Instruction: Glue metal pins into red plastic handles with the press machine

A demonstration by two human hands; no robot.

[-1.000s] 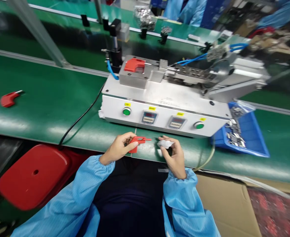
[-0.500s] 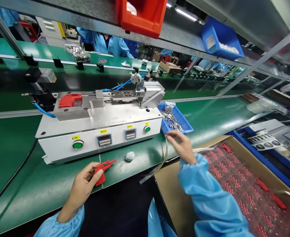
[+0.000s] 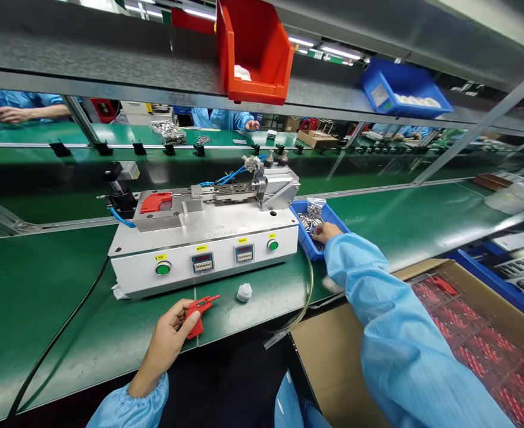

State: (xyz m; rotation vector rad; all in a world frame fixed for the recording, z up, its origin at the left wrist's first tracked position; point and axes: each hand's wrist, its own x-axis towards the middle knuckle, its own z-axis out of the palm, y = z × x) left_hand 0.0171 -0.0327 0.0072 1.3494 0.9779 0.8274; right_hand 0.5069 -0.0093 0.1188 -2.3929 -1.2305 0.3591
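holding a red pistol-shaped part (image 3: pixel 197 327) in the left hand (image 3: pixel 166 339), with the right hand (image 3: pixel 327 232) in a blue bin (image 3: pixel 334 217)

starting leftmost with a similar red part (image 3: pixel 153 203) seated in the metal block (image 3: pixel 159 224) of a machine (image 3: pixel 217 238), probably to fix its position; then clasping the held part by its handle between thumb and fingers, apparently to leave the thin nose free; passing a white piece (image 3: pixel 244 292) on the surface (image 3: pixel 230 324) beyond that nose, likely parked within reach; ending at right fingertips bent down among loose metal pins (image 3: pixel 307 222), gathered by the bin's walls; not possible to tell if pinching one.
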